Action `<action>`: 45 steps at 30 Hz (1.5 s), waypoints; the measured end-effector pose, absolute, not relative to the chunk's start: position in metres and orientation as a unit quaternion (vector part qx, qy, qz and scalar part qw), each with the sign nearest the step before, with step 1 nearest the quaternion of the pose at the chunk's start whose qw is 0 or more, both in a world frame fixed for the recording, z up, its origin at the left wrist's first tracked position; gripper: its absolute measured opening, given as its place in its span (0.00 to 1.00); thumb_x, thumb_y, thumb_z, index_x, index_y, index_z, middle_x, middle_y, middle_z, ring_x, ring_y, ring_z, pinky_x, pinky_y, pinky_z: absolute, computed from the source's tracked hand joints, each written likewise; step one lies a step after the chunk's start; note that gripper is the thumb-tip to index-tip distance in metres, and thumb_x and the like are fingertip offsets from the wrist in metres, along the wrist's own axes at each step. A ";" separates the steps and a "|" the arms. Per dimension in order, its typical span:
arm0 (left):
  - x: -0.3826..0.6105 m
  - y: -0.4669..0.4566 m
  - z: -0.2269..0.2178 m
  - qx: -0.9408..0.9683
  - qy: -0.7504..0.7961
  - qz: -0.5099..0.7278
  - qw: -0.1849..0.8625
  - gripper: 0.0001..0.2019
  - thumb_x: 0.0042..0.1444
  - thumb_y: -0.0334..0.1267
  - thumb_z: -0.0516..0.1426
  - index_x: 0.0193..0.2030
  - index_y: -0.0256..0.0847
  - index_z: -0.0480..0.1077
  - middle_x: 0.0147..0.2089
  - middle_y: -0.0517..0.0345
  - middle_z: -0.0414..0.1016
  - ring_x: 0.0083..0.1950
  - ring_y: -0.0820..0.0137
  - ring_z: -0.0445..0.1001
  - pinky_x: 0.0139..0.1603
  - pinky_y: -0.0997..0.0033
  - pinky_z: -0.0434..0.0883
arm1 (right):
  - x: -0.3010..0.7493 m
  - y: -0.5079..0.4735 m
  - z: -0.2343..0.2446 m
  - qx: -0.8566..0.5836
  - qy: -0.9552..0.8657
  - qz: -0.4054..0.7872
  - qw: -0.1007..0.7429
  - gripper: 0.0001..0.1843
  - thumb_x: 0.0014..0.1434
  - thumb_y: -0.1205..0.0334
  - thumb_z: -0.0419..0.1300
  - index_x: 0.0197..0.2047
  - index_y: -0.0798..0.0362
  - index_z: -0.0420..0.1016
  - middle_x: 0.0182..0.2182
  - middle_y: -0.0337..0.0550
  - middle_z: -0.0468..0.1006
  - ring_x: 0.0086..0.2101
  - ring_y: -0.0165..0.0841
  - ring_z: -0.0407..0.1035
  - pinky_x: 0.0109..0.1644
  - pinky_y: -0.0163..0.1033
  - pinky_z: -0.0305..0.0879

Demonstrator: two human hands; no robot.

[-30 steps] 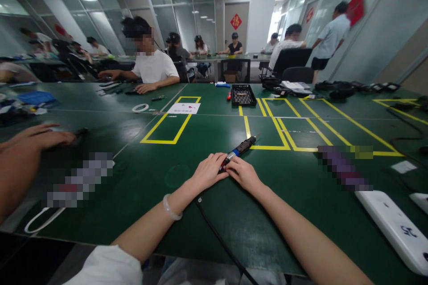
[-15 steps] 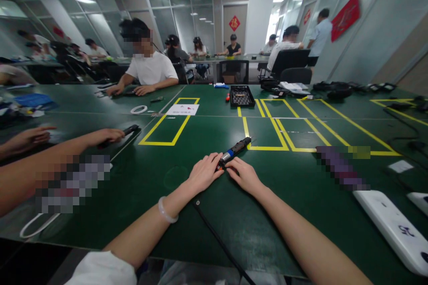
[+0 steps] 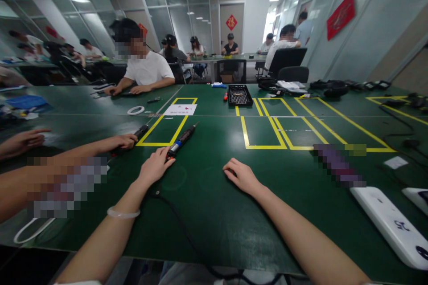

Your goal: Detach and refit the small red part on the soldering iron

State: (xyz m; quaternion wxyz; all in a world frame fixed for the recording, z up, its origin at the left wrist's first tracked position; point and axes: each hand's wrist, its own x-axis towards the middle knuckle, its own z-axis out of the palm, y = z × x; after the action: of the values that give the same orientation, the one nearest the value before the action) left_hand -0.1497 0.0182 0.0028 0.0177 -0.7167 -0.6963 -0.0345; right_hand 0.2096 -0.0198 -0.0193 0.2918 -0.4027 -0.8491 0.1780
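My left hand (image 3: 154, 168) grips the near end of a black corded tool with a blue band (image 3: 182, 140), which lies on the green table (image 3: 214, 213) pointing away toward a yellow taped rectangle (image 3: 167, 127). Its black cable (image 3: 180, 227) trails back toward me. A pale bangle (image 3: 123, 213) sits on my left wrist. My right hand (image 3: 241, 175) rests palm down on the table to the right, fingers slightly curled, holding nothing.
A neighbour's arm and hand (image 3: 122, 141) reach in from the left holding a similar black tool. A black tray (image 3: 240, 95) sits mid-table. White power strips (image 3: 389, 225) lie at the right. Several people sit at the far side.
My left hand has carried the tool to the left, away from my right hand, which let go and stayed. The neighbour's hand has reached further in.
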 end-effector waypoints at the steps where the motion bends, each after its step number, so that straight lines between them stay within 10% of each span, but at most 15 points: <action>1: -0.162 0.021 0.002 -0.704 -0.710 -0.032 0.015 0.31 0.62 0.55 0.44 0.68 0.43 0.53 0.65 0.44 0.59 0.57 0.52 0.66 0.52 0.56 0.67 | 0.210 -0.020 -0.020 -0.402 -0.849 0.179 0.291 0.06 0.65 0.65 0.53 0.42 0.50 0.71 0.39 0.40 0.71 0.37 0.30 0.68 0.40 0.33 0.62; 28: -0.185 0.012 0.027 -0.578 -0.796 -0.106 0.147 0.22 0.63 0.47 0.41 0.50 0.33 0.67 0.49 0.37 0.71 0.48 0.50 0.71 0.44 0.53 0.69 | 0.209 -0.020 -0.021 -0.397 -0.853 0.182 0.285 0.06 0.65 0.66 0.53 0.41 0.51 0.72 0.39 0.41 0.71 0.37 0.30 0.68 0.40 0.33 0.61; 37: -0.050 0.005 0.039 -0.761 -0.540 -0.268 -0.237 0.17 0.59 0.48 0.52 0.48 0.41 0.73 0.46 0.53 0.77 0.46 0.65 0.74 0.47 0.67 0.69 | 0.209 -0.017 -0.024 -0.400 -0.853 0.183 0.281 0.08 0.65 0.62 0.55 0.33 0.52 0.69 0.32 0.38 0.69 0.32 0.29 0.65 0.36 0.33 0.58; 45: 0.004 -0.003 0.019 -0.754 -0.451 -0.250 -0.407 0.19 0.57 0.42 0.57 0.54 0.40 0.69 0.42 0.53 0.76 0.42 0.68 0.74 0.45 0.68 0.70 | 0.209 -0.017 -0.023 -0.397 -0.824 0.245 0.322 0.17 0.61 0.64 0.59 0.53 0.49 0.63 0.34 0.36 0.72 0.31 0.30 0.67 0.37 0.34 0.61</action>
State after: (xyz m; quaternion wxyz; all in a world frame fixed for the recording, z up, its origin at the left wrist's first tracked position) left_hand 0.0040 -0.0026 0.0187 -0.4074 -0.7538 -0.4512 -0.2495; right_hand 0.2095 -0.0174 -0.0227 0.3216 -0.3970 -0.8240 0.2448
